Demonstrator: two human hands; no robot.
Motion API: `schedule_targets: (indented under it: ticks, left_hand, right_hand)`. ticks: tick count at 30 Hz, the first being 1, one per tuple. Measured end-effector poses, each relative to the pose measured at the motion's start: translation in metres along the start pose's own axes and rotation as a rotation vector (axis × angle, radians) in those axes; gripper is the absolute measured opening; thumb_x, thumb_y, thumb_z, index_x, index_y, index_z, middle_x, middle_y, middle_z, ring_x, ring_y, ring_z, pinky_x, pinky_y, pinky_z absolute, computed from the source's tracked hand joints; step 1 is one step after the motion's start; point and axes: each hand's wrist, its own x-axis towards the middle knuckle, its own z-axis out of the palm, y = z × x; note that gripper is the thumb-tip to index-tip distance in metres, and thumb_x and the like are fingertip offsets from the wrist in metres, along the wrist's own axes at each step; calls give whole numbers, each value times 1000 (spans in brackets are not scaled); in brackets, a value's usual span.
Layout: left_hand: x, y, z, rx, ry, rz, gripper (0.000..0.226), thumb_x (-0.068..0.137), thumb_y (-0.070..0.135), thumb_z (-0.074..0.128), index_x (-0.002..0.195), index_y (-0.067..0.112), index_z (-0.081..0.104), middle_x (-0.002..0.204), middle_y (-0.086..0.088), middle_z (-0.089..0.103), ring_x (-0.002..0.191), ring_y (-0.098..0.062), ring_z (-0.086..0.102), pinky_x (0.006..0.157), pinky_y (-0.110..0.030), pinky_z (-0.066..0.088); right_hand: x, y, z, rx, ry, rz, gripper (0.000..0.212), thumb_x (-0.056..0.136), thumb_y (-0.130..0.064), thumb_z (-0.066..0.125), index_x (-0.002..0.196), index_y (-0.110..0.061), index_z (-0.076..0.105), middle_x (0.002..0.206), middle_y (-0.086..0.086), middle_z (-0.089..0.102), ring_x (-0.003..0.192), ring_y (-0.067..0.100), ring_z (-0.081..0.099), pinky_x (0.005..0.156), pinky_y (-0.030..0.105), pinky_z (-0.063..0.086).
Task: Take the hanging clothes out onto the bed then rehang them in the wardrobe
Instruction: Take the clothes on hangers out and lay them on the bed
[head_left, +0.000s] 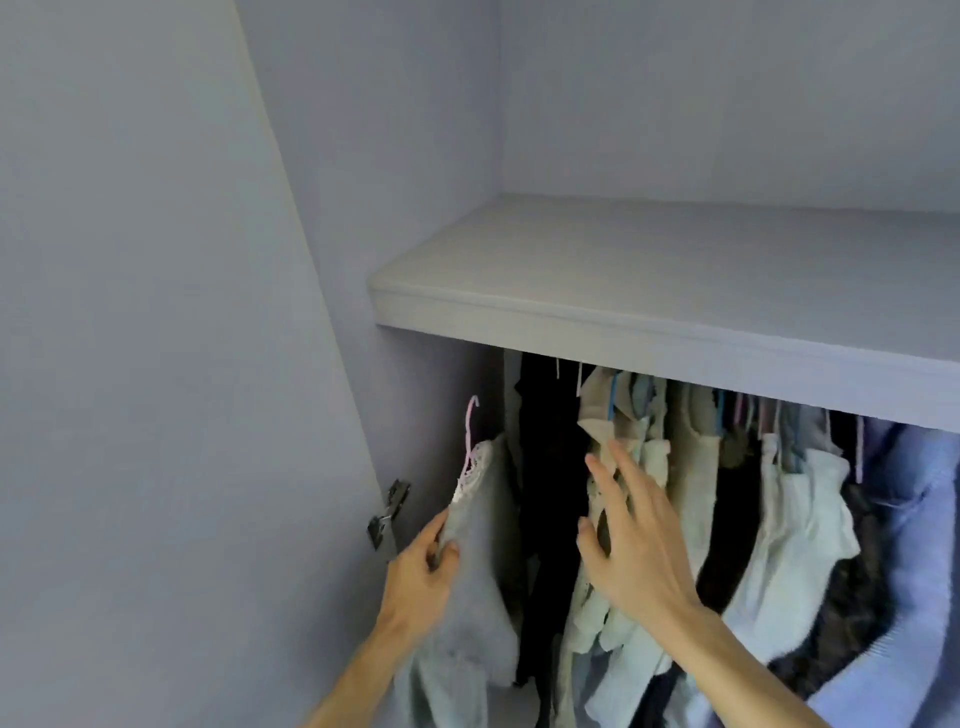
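Left hand (421, 569) around garment (485, 525), right (631, 551) flat on clothes (795, 519)

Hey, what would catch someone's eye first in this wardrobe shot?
The left hand grips a grey top on a pink hanger, held out at the left edge of the wardrobe. The open right hand reaches into the packed row of hanging clothes under the grey shelf.

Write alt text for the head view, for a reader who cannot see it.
A person's left hand grips a grey garment on a pink hanger, left of a packed row of clothes hanging under a wardrobe shelf. The right hand, fingers straight, touches clothes in that row.
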Motion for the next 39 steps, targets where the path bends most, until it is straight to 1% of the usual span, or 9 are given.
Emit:
schedule_targets:
  ticks: [5, 10, 12, 16, 22, 26, 31, 35, 39]
  left_hand:
    - [-98, -11, -43, 112, -101, -111, 53, 93, 26, 62, 110, 75, 52, 67, 23, 55, 58, -1, 42, 65, -13, 42]
    - [-216, -26, -63, 255, 0, -327, 47, 90, 26, 64, 116, 64, 56, 66, 29, 59, 56, 5, 51, 62, -7, 40]
    - [-266, -36, -65, 301, 45, -396, 46, 91, 29, 65, 127, 55, 55, 66, 25, 58, 61, 13, 53, 62, -5, 39]
    - [-369, -52, -65, 337, 185, -536, 38, 93, 38, 64, 131, 47, 59, 69, 25, 54, 67, 14, 55, 62, -5, 39]
    - [-513, -55, -34, 212, 407, -768, 27, 89, 39, 62, 115, 42, 64, 78, 16, 66, 72, 5, 59, 69, -19, 47]
    - [-589, -42, -13, 170, 509, -923, 34, 79, 58, 55, 112, 51, 61, 83, 9, 65, 78, -7, 61, 75, -31, 53]
    - [-664, -24, 10, 68, 752, -942, 34, 85, 36, 67, 119, 34, 68, 109, 8, 65, 98, -5, 60, 89, -13, 42]
    - [-706, -9, 29, -51, 969, -978, 8, 92, 29, 61, 95, 25, 67, 89, 4, 71, 82, -10, 61, 78, -27, 47]
    - [-744, 1, 50, -61, 1216, -1024, 11, 93, 27, 64, 84, 21, 65, 71, 7, 63, 71, -8, 53, 66, -19, 38]
  right_hand:
    - [-43, -43, 48, 427, -484, 127, 64, 95, -48, 53, 151, -24, 33, 157, -12, 27, 142, 11, 33, 112, 34, 39]
    - [-69, -105, 84, 652, -859, -4, 55, 92, -66, 44, 134, -32, 54, 132, -14, 54, 117, 10, 57, 102, 35, 47]
    - [-95, -135, 91, 685, -977, -115, 42, 96, -59, 44, 120, -30, 63, 119, -13, 62, 104, 10, 63, 95, 31, 49]
    - [-160, -194, 79, 719, -1081, -422, 22, 102, -38, 46, 98, -23, 61, 96, -7, 55, 86, 15, 55, 78, 28, 40]
    - [-264, -253, 37, 721, -1169, -818, 27, 102, -43, 38, 96, -22, 54, 92, 1, 52, 89, 23, 55, 78, 38, 45]
    - [-324, -281, -6, 793, -1149, -1038, 34, 99, -48, 39, 93, -21, 59, 87, -2, 51, 84, 20, 52, 76, 36, 43]
    - [-406, -302, -71, 825, -1136, -1343, 48, 97, -62, 32, 94, -24, 62, 89, -7, 55, 82, 12, 50, 72, 26, 39]
    - [-455, -315, -117, 839, -1123, -1515, 43, 91, -64, 37, 95, -28, 61, 89, -11, 53, 79, 7, 51, 69, 23, 40]
    - [-484, -329, -151, 880, -1203, -1618, 43, 86, -71, 40, 95, -35, 61, 90, -21, 50, 78, 1, 53, 70, 22, 44]
